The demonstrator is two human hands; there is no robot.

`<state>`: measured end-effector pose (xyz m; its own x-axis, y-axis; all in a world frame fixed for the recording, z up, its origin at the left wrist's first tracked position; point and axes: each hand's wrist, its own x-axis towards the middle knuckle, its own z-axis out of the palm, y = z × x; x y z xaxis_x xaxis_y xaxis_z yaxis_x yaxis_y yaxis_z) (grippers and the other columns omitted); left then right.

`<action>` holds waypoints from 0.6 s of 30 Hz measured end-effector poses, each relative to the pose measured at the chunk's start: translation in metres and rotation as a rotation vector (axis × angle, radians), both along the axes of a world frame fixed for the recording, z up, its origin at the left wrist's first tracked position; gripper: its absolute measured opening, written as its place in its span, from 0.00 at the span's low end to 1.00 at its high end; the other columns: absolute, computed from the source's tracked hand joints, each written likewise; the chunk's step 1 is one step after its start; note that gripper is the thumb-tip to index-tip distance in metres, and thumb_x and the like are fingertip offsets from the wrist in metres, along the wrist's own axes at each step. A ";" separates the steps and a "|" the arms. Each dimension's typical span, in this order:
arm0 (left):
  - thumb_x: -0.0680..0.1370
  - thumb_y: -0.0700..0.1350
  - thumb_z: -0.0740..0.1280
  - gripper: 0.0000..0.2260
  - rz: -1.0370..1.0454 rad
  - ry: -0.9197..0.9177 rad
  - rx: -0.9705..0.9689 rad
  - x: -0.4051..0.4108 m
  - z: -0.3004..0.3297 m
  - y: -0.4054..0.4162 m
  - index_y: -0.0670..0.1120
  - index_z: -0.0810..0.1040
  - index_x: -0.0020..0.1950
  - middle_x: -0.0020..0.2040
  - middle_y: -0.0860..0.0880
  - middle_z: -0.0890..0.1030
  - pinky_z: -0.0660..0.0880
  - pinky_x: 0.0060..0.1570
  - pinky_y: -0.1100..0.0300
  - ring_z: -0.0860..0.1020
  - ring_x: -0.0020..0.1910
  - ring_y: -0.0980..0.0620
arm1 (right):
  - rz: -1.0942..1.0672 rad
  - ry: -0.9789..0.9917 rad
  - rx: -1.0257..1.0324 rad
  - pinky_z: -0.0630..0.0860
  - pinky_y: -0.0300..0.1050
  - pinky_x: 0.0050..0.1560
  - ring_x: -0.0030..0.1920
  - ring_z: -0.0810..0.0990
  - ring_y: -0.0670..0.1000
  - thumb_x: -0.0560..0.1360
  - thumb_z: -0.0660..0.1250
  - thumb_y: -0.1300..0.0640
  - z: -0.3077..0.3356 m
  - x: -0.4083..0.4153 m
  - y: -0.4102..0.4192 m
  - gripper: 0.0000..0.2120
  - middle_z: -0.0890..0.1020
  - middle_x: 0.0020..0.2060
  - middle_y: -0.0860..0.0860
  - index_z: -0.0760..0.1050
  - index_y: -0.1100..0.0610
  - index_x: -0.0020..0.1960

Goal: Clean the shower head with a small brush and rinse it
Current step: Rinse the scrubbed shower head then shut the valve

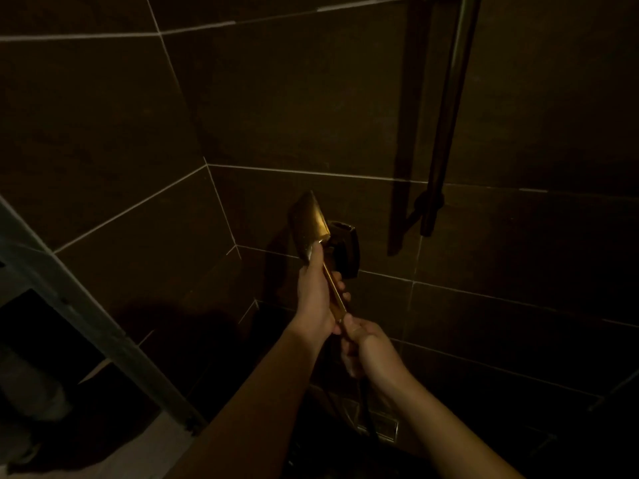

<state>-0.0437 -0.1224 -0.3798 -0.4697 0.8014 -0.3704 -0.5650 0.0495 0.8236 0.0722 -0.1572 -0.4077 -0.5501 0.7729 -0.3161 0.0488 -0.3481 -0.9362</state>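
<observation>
Both hands [313, 299] on shower head [308, 221] (dim)

Two hands, left hand [316, 299] and right hand [368, 347], one shower head [309, 223], one wall holder [345, 250].

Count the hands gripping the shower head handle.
2. The left hand grips the upper handle just under the shower head; the right hand grips the lower end, where the hose leaves. No brush is visible.

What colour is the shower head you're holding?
Gold, a shiny brass tone, on the shower head and down its handle; the head view shows it, though the light is dim.
</observation>
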 end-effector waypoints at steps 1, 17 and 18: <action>0.78 0.58 0.69 0.21 -0.005 0.025 0.004 0.002 -0.002 0.001 0.49 0.71 0.65 0.38 0.49 0.75 0.72 0.27 0.60 0.74 0.30 0.55 | -0.011 -0.031 0.030 0.63 0.40 0.29 0.27 0.67 0.46 0.82 0.54 0.48 0.000 0.001 -0.002 0.15 0.70 0.28 0.47 0.75 0.54 0.48; 0.80 0.55 0.67 0.15 0.029 -0.020 0.068 0.028 0.007 0.008 0.49 0.69 0.61 0.38 0.49 0.75 0.72 0.30 0.58 0.74 0.31 0.54 | -0.097 -0.057 0.142 0.63 0.41 0.29 0.25 0.68 0.45 0.83 0.53 0.47 -0.001 0.021 0.001 0.17 0.70 0.26 0.46 0.76 0.53 0.47; 0.80 0.53 0.69 0.17 0.015 0.016 0.071 0.029 0.007 0.007 0.50 0.67 0.62 0.37 0.50 0.74 0.71 0.29 0.59 0.73 0.30 0.55 | -0.098 -0.064 0.163 0.63 0.41 0.29 0.25 0.69 0.44 0.83 0.53 0.48 -0.001 0.020 -0.001 0.16 0.71 0.26 0.45 0.76 0.53 0.47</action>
<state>-0.0148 -0.1149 -0.3724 -0.4872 0.8183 -0.3050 -0.5520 -0.0179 0.8337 0.0923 -0.1582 -0.4083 -0.4527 0.8656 -0.2138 0.0831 -0.1978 -0.9767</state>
